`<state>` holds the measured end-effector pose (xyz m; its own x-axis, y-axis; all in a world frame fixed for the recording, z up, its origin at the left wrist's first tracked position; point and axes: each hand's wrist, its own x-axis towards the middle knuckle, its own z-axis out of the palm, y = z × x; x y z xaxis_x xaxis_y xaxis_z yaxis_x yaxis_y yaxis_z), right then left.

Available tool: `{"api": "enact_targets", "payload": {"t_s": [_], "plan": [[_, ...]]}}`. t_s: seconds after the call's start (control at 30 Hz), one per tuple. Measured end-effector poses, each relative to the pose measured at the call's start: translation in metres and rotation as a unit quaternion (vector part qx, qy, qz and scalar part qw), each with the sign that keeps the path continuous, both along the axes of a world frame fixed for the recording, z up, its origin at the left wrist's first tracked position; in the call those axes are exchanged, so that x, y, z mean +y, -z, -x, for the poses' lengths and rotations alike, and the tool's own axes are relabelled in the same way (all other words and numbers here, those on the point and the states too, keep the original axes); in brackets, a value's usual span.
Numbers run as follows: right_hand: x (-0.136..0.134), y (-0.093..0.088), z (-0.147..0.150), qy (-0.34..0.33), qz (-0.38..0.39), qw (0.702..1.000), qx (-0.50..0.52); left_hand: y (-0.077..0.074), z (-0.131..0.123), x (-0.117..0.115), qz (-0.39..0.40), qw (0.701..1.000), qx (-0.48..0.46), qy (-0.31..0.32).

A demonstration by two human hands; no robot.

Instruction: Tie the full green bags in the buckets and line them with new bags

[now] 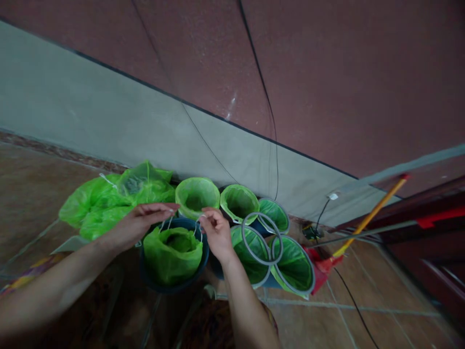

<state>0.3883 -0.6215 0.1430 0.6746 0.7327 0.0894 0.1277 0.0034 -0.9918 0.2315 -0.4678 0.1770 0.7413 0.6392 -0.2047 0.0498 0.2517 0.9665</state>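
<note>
A green drawstring bag (170,264) lines a dark blue bucket (145,278) in front of me, its top partly gathered inward. My left hand (154,213) pinches a white drawstring (166,223) at the bag's far left side. On the other side, my right hand (216,230) is closed on another stretch of white string (198,228). Both strings rise taut-looking from the bag's mouth to my fingers. Just behind the bucket stands a bin with a green liner (198,194).
Filled green bags (105,198) lie at left against the wall. Several lined bins stand to the right, with two loose grey rings (256,261) across them. A red dustpan (321,266), a yellow handle (354,235) and a black cable (356,305) are farther right.
</note>
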Motion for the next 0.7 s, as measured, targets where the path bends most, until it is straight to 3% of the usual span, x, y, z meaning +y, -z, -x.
{"api": "enact_targets", "payload": {"t_s": [0.07, 0.17, 0.37, 0.53, 0.7], "plan": [[0.011, -0.004, 0.003, -0.003, -0.007, 0.999, 0.054, -0.002, -0.011, -0.001, 0.026, 0.999, -0.02, 0.009], [0.021, -0.001, 0.004, -0.02, -0.024, 0.99, 0.134, 0.007, -0.027, 0.003, 0.001, 0.999, -0.03, 0.045], [0.034, 0.022, 0.003, 0.023, 0.061, 0.991, 0.12, 0.034, -0.05, 0.01, -0.075, 0.991, -0.02, 0.107], [0.041, 0.023, 0.007, -0.054, 0.081, 0.985, 0.14, 0.053, -0.062, 0.012, -0.109, 0.986, -0.035, 0.118], [0.044, 0.022, 0.005, -0.108, 0.089, 0.976, 0.166, 0.054, -0.068, 0.011, -0.099, 0.986, -0.036, 0.126]]}}
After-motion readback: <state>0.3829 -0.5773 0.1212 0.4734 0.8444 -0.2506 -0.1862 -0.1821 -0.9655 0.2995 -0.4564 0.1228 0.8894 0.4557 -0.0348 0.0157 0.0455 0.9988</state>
